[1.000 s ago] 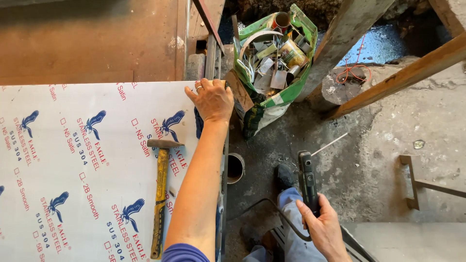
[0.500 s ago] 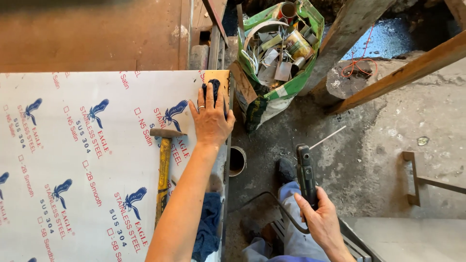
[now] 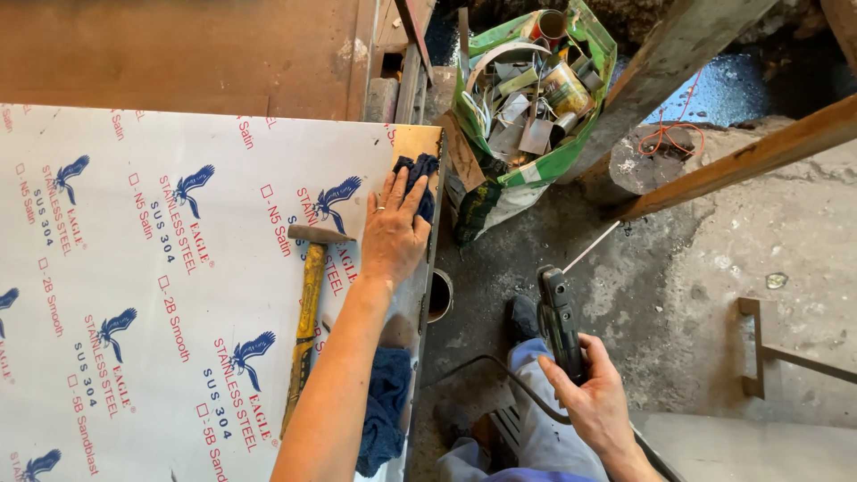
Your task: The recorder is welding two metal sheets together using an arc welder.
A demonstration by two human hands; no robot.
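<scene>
Head view, looking straight down: my left hand (image 3: 393,234) lies flat on the counter (image 3: 178,71), palm down and fingers spread, pressing a dark blue cloth (image 3: 418,183) onto the near corner of the film-covered steel sheet (image 3: 134,295). Its grip is released, not clenched round anything; only the fingertips and palm bear on the cloth. The cloth sits at the sheet's right edge, just where a bare patch of metal shows past the white film. A second bundle of blue cloth (image 3: 386,411) lies farther down that same edge, partly under my forearm.

A hammer with a yellow handle (image 3: 306,312) rests on the sheet just left of my left hand, its steel head level with my wrist and the handle running back towards me.

My right hand (image 3: 594,397) is well to the right of the sheet, out over the concrete floor (image 3: 714,295). Its grip is clenched round the black handle of an electrode holder (image 3: 561,321), from whose tip a thin welding rod (image 3: 591,247) points up and away from the sheet; a dark cable (image 3: 500,375) loops off below it.

Beyond the sheet's far right corner stands a green sack (image 3: 536,170) full of metal offcuts. A small round can (image 3: 439,295) sits on the floor touching the sheet's right edge.
</scene>
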